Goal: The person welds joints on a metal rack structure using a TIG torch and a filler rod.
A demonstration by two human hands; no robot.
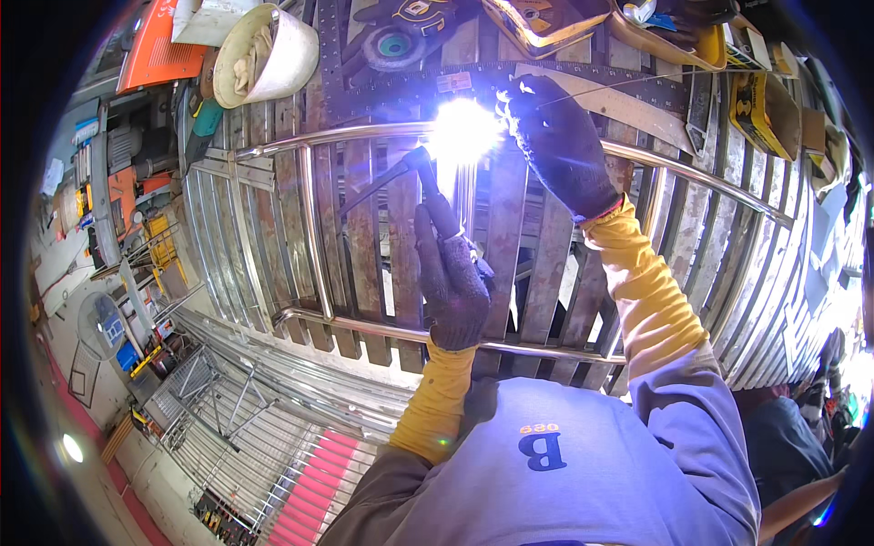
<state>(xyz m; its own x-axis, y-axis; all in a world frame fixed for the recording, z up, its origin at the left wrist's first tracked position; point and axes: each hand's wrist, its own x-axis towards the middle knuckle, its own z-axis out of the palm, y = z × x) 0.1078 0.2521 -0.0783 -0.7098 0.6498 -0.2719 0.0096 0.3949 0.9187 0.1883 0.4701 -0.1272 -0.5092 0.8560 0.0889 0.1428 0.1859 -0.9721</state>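
Note:
My left hand, in a dark glove, is closed on a welding torch whose black head reaches up to the top rail. A blinding white arc burns at the joint of the polished metal tube frame, and its glare hides the joint and torch tip. Just right of the glare, my right hand, also gloved, is closed on a thin filler rod that trails off to the right. The fingertips on that side are partly washed out. Yellow sleeves cover both forearms.
The frame lies on a slatted metal bench. Beyond it are a steel square, an angle grinder, a white bucket and a yellow tray. Metal tubes lie at left. Part of another person shows at lower right.

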